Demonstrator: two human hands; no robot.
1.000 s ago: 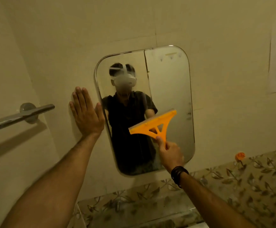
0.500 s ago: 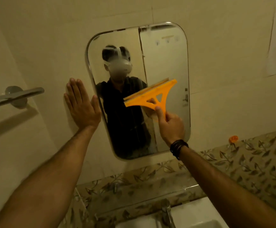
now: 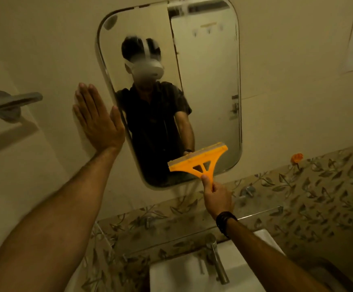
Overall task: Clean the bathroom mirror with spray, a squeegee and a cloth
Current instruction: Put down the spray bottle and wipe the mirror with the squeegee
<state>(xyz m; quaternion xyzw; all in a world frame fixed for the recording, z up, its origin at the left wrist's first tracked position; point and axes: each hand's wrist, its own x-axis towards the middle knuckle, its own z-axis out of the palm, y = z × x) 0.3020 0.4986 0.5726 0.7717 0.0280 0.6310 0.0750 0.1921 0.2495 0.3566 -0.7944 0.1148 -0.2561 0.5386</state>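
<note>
A rounded rectangular mirror [image 3: 209, 85] hangs on the cream wall and reflects a person in a dark shirt. My right hand [image 3: 217, 197] grips the handle of an orange squeegee [image 3: 198, 161], whose blade lies against the glass near the mirror's lower right corner. My left hand [image 3: 96, 121] presses flat on the wall, fingers straight, just left of the mirror's edge. No spray bottle or cloth is in view.
A metal towel bar [image 3: 11, 102] juts out at the far left. Below the mirror run leaf-patterned tiles [image 3: 297, 197], a glass shelf [image 3: 255, 213], a chrome tap [image 3: 215, 260] and a white basin [image 3: 181, 275]. An orange hook [image 3: 296, 158] sticks to the tiles.
The squeegee rose on the glass, then came down to the mirror's lower right part. The view tilted down, showing the tap and basin. My left hand stayed flat on the wall.
</note>
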